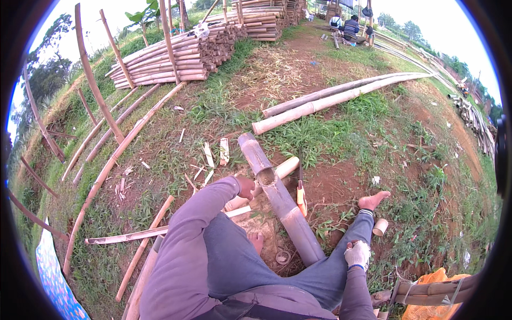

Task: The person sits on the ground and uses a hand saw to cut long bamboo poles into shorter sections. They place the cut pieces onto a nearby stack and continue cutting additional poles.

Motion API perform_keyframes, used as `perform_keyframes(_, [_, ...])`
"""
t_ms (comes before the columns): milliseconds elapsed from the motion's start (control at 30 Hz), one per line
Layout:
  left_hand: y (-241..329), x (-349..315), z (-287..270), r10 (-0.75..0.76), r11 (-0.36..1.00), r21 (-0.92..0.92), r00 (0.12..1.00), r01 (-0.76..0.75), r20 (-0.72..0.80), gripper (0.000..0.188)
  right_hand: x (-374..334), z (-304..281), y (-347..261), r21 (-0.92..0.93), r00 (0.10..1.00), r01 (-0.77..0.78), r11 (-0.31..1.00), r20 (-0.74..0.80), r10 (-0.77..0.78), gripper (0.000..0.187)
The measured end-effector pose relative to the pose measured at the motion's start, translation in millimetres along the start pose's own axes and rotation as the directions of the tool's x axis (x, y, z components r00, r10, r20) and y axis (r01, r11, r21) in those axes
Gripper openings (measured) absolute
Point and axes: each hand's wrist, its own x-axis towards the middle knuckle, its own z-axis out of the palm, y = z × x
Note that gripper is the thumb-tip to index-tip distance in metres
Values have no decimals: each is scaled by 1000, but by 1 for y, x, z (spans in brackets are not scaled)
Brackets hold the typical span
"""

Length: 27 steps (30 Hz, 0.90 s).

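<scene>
A thick brown bamboo pole (288, 208) slants between my legs, its lower end by my right thigh. Near its upper part is a notch (265, 176) that shows the hollow inside. A paler bamboo piece (288, 167) crosses beneath it. My bare left hand (246, 188) is closed, just left of the notch; whatever its fingers hold is hidden. My right hand (357, 254), in a white glove with fingertips showing, is closed by my right lower leg; I cannot make out anything in it. A blade tool with a yellow-orange handle (302, 199) lies right of the pole.
Two long bamboo poles (320, 105) lie ahead on grass. Stacked bamboo (176, 61) stands behind upright stakes at far left. Split pieces (224, 152) and a short bamboo ring (380, 227) lie nearby. An orange sack (432, 296) is at lower right. People (350, 29) sit far off.
</scene>
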Motion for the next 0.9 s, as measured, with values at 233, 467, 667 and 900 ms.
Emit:
perform_keyframes(233, [-3, 17, 4, 32, 999, 20, 999, -33, 21, 77, 2, 15, 10, -20, 1000, 19, 1000, -13, -19, 22])
perform_keyframes(467, [-15, 33, 19, 29, 998, 47, 999, -31, 37, 69, 2, 17, 6, -28, 999, -5, 1000, 38, 6, 24])
perform_keyframes(667, [-8, 29, 12, 45, 999, 27, 999, -45, 16, 67, 5, 21, 13, -104, 1000, 26, 994, 13, -25, 26])
perform_keyframes(900, [-11, 24, 15, 43, 999, 26, 999, -43, -11, 70, 4, 19, 11, -76, 1000, 21, 997, -10, -22, 25])
